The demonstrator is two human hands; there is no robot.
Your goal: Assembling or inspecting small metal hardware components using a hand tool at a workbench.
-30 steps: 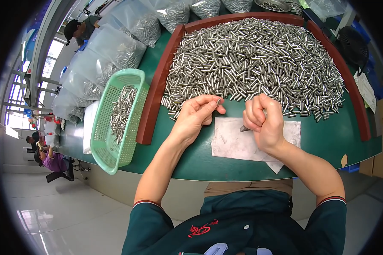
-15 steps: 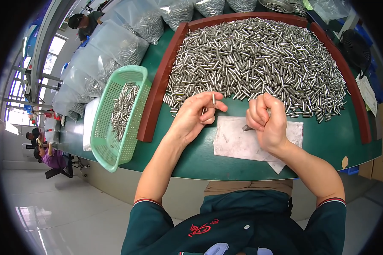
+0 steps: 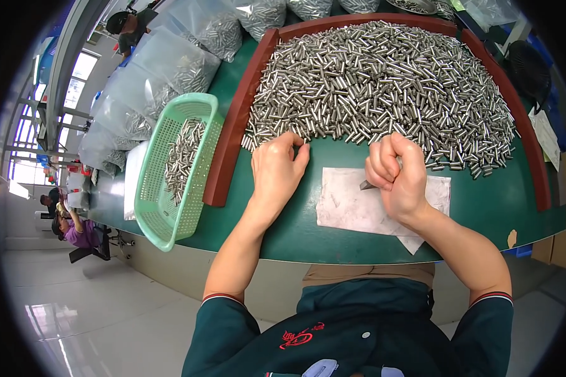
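Two hands work at the near edge of a heap of small metal cylinders on a green counter. Left hand rests palm down, fingers curled loosely, fingertips touching the heap's front edge. Right hand is fisted around a small dark-tipped tool over white paper. Red-brown border separates the heap from a green basket holding more cylinders.
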